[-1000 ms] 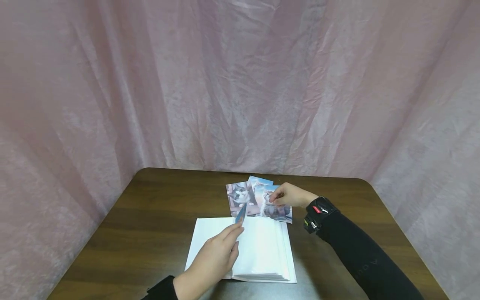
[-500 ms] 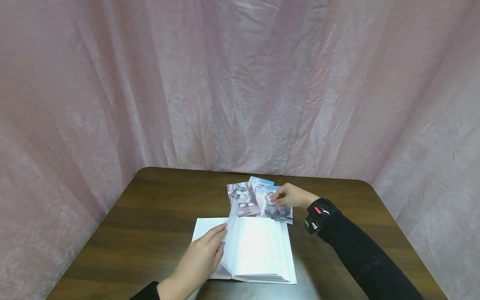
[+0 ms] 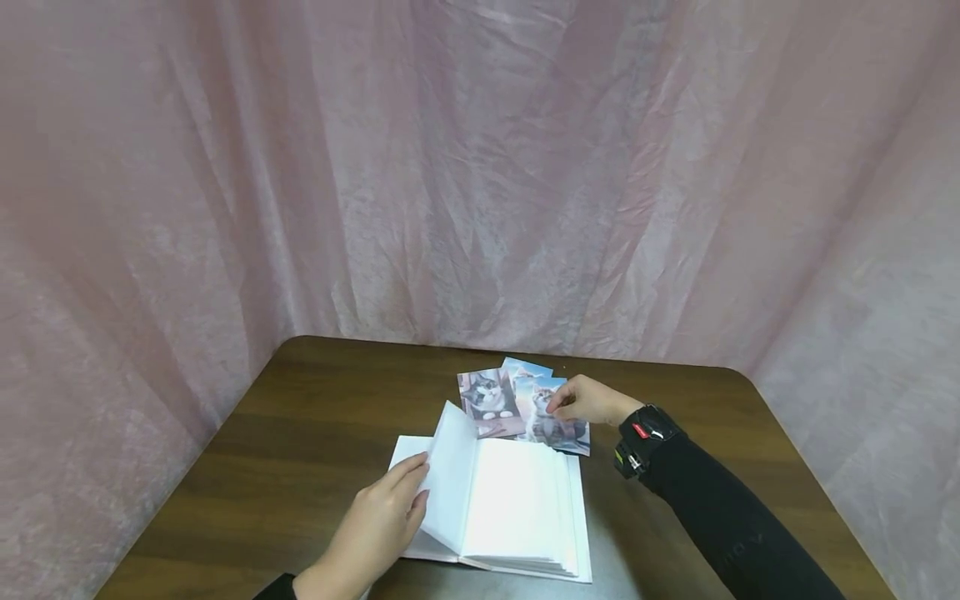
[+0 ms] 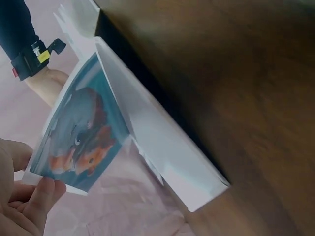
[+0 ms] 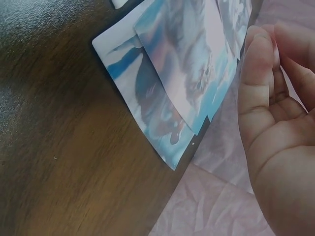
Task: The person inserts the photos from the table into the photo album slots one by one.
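The left hand (image 3: 382, 517) pinches the edge of a raised page (image 3: 452, 475) between thumb and fingers. The right hand (image 3: 588, 402) has thumb and fingertips drawn together over the photos (image 3: 490, 404), holding nothing I can see. The album (image 3: 517, 500) lies spread at the table's (image 3: 315, 433) near side; the overlapping photos lie at its far edge, before a pink curtain (image 3: 465, 183).

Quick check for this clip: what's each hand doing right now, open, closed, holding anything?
Left hand: closed, pinching a raised album page.
Right hand: closed, fingers curled above the photos, nothing visibly held.
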`<action>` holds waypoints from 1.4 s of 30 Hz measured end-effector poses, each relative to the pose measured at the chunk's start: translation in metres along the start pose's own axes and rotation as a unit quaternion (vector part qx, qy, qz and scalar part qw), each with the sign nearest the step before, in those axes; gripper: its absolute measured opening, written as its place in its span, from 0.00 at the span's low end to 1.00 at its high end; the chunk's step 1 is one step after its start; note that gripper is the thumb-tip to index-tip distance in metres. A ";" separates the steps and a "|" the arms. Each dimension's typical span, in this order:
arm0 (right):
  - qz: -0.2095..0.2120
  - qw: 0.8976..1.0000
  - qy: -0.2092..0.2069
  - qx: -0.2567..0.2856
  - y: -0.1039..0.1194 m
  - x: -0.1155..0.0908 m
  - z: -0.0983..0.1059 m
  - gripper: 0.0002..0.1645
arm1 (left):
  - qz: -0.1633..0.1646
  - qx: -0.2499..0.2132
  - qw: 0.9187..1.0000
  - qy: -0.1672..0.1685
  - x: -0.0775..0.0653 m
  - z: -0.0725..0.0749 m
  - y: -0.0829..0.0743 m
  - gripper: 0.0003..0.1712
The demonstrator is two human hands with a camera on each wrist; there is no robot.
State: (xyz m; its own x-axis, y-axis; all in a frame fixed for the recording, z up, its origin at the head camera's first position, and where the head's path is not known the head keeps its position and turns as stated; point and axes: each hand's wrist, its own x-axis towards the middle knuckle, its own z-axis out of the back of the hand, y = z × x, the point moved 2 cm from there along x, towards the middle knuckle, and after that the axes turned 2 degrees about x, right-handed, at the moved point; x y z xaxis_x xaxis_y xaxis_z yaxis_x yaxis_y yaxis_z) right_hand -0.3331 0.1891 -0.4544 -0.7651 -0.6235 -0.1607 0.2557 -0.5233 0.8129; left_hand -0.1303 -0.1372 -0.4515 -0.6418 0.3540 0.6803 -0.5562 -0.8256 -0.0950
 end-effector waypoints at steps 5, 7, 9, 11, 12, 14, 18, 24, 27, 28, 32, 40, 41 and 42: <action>0.003 1.000 -0.008 0.003 -0.003 -0.002 0.001 0.10 | 0.003 0.008 1.000 0.001 -0.005 0.001 0.004 0.21; 0.003 1.000 -0.010 -0.001 -0.004 -0.002 0.001 0.10 | 0.010 0.012 1.000 0.010 -0.007 0.001 0.005 0.21; 0.002 1.000 -0.012 -0.003 -0.004 -0.003 0.001 0.10 | 0.024 0.014 0.999 0.029 -0.010 0.001 0.007 0.20; 0.006 1.000 -0.012 -0.003 -0.003 -0.003 0.002 0.10 | 0.042 0.016 0.997 0.057 -0.013 0.000 0.010 0.19; 0.006 1.000 -0.013 -0.004 -0.003 -0.003 0.003 0.10 | 0.052 0.015 0.996 0.074 -0.014 -0.001 0.012 0.19; 0.004 1.000 -0.016 -0.007 -0.002 -0.003 0.003 0.10 | 0.071 0.014 0.991 0.112 -0.015 -0.002 0.016 0.18; -0.002 1.000 -0.020 -0.013 -0.003 -0.003 0.004 0.11 | 0.090 0.001 0.978 0.188 -0.019 -0.008 0.022 0.17; 0.006 1.000 -0.019 -0.017 -0.005 -0.003 0.004 0.10 | 0.090 -0.028 0.959 0.268 -0.026 -0.018 0.028 0.21; 0.008 0.999 -0.021 -0.028 -0.006 -0.004 0.005 0.09 | 0.089 -0.029 0.953 0.287 -0.027 -0.021 0.028 0.20; 0.012 0.999 -0.020 -0.033 -0.006 -0.004 0.005 0.09 | 0.087 -0.027 0.953 0.289 -0.028 -0.022 0.028 0.19; 0.022 0.998 -0.018 -0.047 -0.007 -0.003 0.007 0.09 | 0.064 -0.011 0.956 0.285 -0.031 -0.023 0.028 0.16; 0.009 0.997 -0.019 -0.072 -0.006 0.002 0.017 0.09 | 0.056 -0.003 0.954 0.296 -0.033 -0.022 0.024 0.19; 0.004 0.997 -0.023 -0.079 -0.005 0.003 0.019 0.09 | 0.060 -0.006 0.951 0.302 -0.033 -0.022 0.024 0.20; 0.001 0.996 -0.028 -0.090 -0.004 0.003 0.022 0.10 | 0.065 -0.012 0.949 0.309 -0.032 -0.021 0.023 0.21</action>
State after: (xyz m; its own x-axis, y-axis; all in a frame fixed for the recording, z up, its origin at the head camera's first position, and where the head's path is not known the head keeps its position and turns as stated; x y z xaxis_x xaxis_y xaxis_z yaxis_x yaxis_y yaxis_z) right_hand -0.3497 0.2019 -0.4463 -0.7949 -0.5940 -0.1239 0.3548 -0.6206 0.6992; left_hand -0.1338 -0.1586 -0.4913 -0.8889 0.4459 0.1055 -0.4579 -0.8724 -0.1711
